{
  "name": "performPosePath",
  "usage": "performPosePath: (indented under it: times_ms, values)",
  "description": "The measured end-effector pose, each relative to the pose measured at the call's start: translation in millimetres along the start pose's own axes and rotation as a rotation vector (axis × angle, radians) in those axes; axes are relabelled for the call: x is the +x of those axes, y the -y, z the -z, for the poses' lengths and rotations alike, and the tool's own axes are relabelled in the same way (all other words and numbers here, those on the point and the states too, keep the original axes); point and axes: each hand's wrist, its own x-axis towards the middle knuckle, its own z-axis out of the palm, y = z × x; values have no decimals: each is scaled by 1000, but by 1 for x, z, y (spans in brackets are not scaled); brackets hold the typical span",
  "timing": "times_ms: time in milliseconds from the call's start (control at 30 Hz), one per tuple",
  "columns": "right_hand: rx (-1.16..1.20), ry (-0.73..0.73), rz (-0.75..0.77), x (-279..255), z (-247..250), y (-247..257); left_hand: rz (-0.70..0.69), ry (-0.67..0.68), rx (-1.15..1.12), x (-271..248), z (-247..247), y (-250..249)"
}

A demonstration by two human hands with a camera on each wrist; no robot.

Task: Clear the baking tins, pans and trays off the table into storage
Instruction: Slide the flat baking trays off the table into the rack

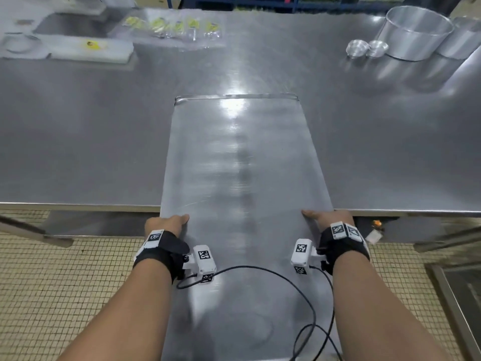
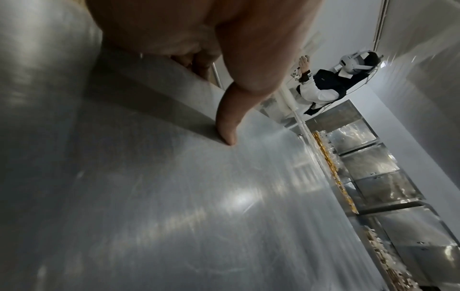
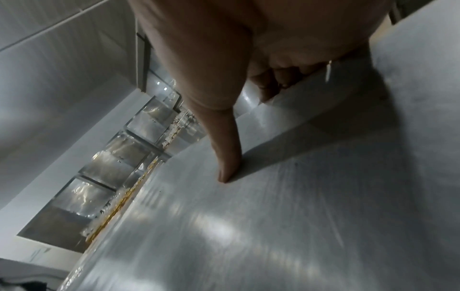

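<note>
Both hands grip a flat tray (image 1: 242,165) by its long sides: left hand (image 1: 166,225) and right hand (image 1: 328,220), thumbs on top, fingers curled beneath; the tray's far end lies on the table (image 1: 78,139) (near end overhangs); round tins (image 1: 413,32) stand far right.

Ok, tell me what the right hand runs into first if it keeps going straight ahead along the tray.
Nothing close: the right hand points along the baking tray; farther on, probably the small metal cups, though depth is unclear.

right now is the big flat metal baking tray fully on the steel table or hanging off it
Hanging off. The big flat metal baking tray overhangs the steel table edge, left hand and right hand gripping its sides.
</note>
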Motion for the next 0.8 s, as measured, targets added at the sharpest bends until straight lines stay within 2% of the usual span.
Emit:
performPosePath:
  times_ms: [167, 367, 433, 667, 800]
  values:
    - [121, -55, 23, -23, 5, 6, -21, -13, -47, 2, 1, -20]
    - [235, -123, -22, -49, 34, 18, 5, 55, -140, 9, -10, -52]
    - [308, -154, -48, -69, 51, 27, -22, 122, -53, -2, -15, -70]
    - [413, -281, -180, -46, 102, -3, -127, 267, 78, -23, -60, -126]
    - [508, -344, -211, -45, 150, -33, -263, 322, 204, -73, -97, -164]
